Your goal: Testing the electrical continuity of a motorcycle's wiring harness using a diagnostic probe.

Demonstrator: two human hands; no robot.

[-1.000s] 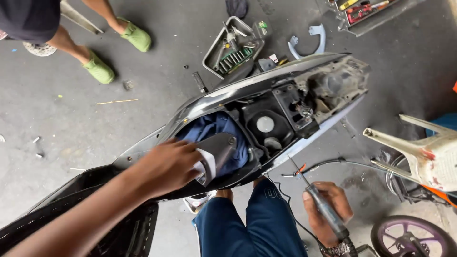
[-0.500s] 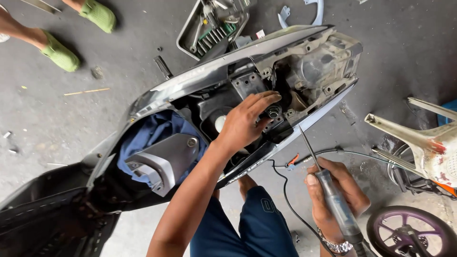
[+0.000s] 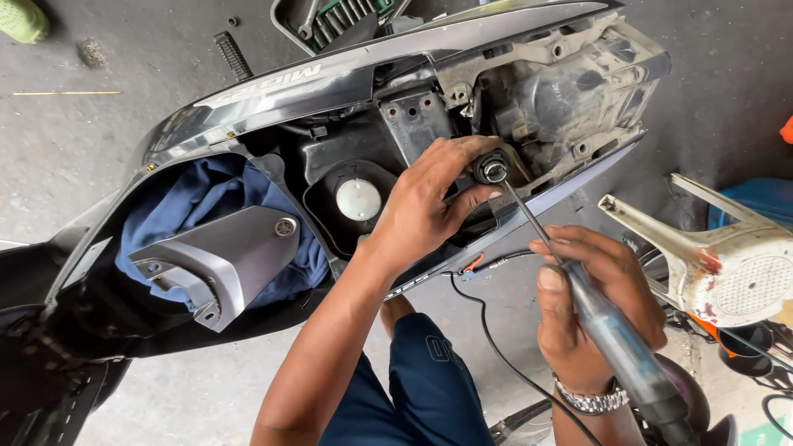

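Half a second ago the right hand (image 3: 599, 310) held the screwdriver (image 3: 578, 293) low beside the knee, its tip short of the scooter; now the tool has come up and its tip sits on a small round black part (image 3: 492, 169) inside the open body. The right hand's grip is closed fully around the clear handle, thumb laid along it. The screwdriver's long axis runs on a diagonal, handle low at the near right by the wristwatch (image 3: 590, 400), thin metal shaft pointing up and left, away from the person, into the scooter (image 3: 529, 99). The left hand (image 3: 429, 206), which earlier lay spread over the compartment, now pinches that round part between thumb and fingers, its grip closed on it just where the tip meets. Left of this hand are a white round cap (image 3: 358, 199), then a grey panel (image 3: 219, 260) lying on blue cloth (image 3: 186, 202). A black cable (image 3: 487, 330) trails over the floor (image 3: 66, 157) below the scooter's edge.
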